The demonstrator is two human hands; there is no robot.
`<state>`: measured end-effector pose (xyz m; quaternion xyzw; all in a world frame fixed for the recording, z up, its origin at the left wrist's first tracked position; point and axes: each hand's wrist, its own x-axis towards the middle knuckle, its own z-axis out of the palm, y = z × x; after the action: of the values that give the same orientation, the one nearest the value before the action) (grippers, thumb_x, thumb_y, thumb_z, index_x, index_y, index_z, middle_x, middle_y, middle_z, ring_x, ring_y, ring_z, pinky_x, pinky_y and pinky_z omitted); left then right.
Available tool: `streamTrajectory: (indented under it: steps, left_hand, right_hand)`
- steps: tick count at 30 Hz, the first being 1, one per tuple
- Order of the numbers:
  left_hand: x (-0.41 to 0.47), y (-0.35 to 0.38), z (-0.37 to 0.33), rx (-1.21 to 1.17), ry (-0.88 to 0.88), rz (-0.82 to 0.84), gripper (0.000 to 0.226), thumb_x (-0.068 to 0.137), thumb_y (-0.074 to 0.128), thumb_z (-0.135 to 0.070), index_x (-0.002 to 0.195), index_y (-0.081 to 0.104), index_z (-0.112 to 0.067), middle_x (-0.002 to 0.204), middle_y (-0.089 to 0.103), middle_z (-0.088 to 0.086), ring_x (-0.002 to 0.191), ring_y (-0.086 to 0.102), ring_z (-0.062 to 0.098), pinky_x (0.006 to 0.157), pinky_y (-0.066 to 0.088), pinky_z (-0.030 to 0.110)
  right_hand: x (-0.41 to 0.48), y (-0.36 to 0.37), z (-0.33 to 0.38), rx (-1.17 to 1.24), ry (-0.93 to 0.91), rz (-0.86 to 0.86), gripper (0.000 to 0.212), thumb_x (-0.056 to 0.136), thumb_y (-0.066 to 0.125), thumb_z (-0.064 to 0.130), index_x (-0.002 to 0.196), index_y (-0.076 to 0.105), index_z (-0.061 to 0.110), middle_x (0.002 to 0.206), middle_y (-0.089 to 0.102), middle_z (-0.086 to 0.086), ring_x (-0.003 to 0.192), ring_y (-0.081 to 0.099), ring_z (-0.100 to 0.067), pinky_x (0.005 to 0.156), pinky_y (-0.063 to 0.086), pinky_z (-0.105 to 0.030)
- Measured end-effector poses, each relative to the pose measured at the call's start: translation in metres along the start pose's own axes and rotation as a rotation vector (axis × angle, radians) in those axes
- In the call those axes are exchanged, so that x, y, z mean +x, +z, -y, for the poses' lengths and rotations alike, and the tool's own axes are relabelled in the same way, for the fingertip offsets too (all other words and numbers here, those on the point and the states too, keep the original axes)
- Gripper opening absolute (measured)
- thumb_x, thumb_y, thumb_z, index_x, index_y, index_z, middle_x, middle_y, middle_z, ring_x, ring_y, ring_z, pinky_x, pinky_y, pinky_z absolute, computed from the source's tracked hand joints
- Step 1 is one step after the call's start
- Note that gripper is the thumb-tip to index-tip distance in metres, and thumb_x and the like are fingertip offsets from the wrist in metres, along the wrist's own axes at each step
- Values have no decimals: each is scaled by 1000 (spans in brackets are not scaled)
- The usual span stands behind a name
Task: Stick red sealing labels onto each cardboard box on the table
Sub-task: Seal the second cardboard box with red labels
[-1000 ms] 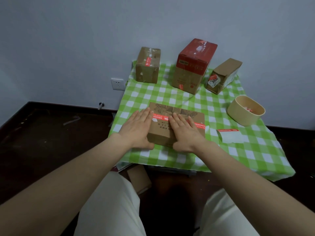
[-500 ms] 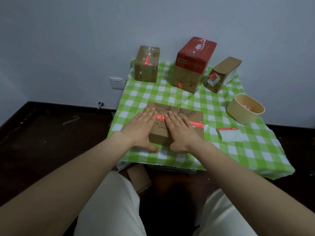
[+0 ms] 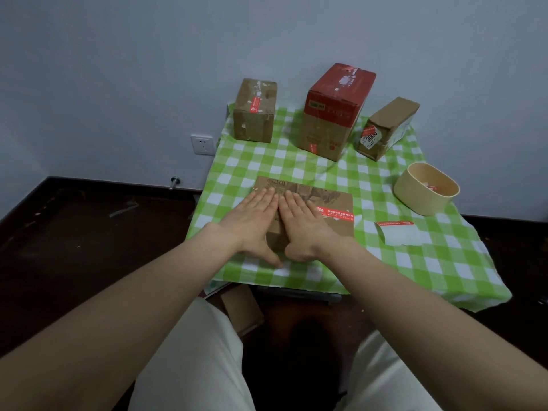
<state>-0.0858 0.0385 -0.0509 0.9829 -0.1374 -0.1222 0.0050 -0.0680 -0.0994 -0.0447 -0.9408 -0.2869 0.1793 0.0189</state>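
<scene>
Far left, a white wall socket (image 3: 202, 144) sits on the grey wall, just off the table's edge. On the green-and-white checked tablecloth (image 3: 415, 271), at the back left corner, a small brown cardboard box (image 3: 254, 120) stands upright, with a short red sticker (image 3: 254, 104) over its top edge.

Down front, the left hand (image 3: 252, 219) lies flat on the flat brown cardboard box (image 3: 338, 229), fingers straight and together, pressing down and holding nothing. Right beside it, index fingers almost touching, the right hand (image 3: 305, 223) is spread flat too, palm on the box top. The long red sealing label (image 3: 336, 214) runs out from under the right hand to the box's right edge.

Behind them stands a tall red-topped cardboard box (image 3: 329, 120), then a slim brown carton (image 3: 388, 126) tilted at the back right. Near the flat box lies a white backing sheet with a red strip (image 3: 398, 235), and beyond it a round tan tub (image 3: 427, 197).
</scene>
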Motion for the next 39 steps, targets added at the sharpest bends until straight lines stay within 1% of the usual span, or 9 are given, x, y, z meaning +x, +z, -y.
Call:
streamTrajectory:
  steps: [7,14,19,31,33,35,36,37,39]
  left_hand:
    - [-8,2,12,-31,-11,-32,133,65,60,-76,147,-17,-5,155,-23,12,144,-19,22,111,-15,28]
    - [-10,1,12,-52,-32,-48,129,68,61,-72,147,-16,-5,156,-22,12,144,-17,22,114,-12,30]
    - [-3,2,0,-6,21,-30,127,69,64,-66,148,-12,-2,156,-18,14,145,-16,22,117,-11,31]
    - [-9,3,7,-53,-43,-21,122,73,57,-70,148,-14,-6,156,-20,11,145,-15,20,116,-9,30]
    - [-9,4,8,-135,-50,-29,117,76,57,-67,149,-13,-8,157,-19,9,145,-14,18,118,-6,31]
    - [-11,5,7,-317,-94,-74,108,80,56,-60,150,-11,-12,158,-15,5,146,-10,15,119,-1,31]
    - [-11,5,6,-442,-141,-118,102,83,56,-55,151,-8,-14,159,-11,3,146,-5,14,118,5,31]
    - [-12,3,4,-568,-204,-169,94,86,55,-50,151,-3,-14,160,-4,1,146,4,15,116,13,32]
    - [-9,-1,0,-802,-376,-236,77,92,49,-45,150,14,-10,156,21,5,140,27,22,106,30,33]
  right_hand:
    - [-10,3,-15,-3,13,-39,97,80,53,18,148,-16,11,156,-21,-7,144,-19,-17,118,-10,-37]
    - [-16,1,-14,8,54,-45,96,79,51,22,148,-15,12,157,-20,-6,144,-19,-17,118,-10,-40]
    - [-5,0,2,39,-19,-28,99,78,54,23,148,-14,10,157,-19,-6,144,-18,-16,118,-11,-39]
    - [-19,6,-21,19,2,-56,95,79,51,17,149,-12,13,157,-18,-4,145,-17,-16,119,-9,-39]
    - [-25,2,-27,126,14,-118,91,77,51,11,151,-3,14,159,-7,-3,146,-8,-16,119,-5,-39]
    - [-31,-4,-38,416,135,-289,78,75,52,3,147,20,12,155,21,-6,144,15,-23,119,13,-40]
    - [-34,-6,-46,547,213,-388,69,75,51,0,140,31,12,146,34,-9,138,28,-26,114,25,-41]
    - [-37,-8,-54,617,286,-465,59,76,49,0,133,38,10,139,42,-10,131,37,-28,107,34,-39]
    - [-40,-8,-69,691,426,-496,47,81,45,2,128,41,5,135,44,-13,124,41,-30,95,36,-38]
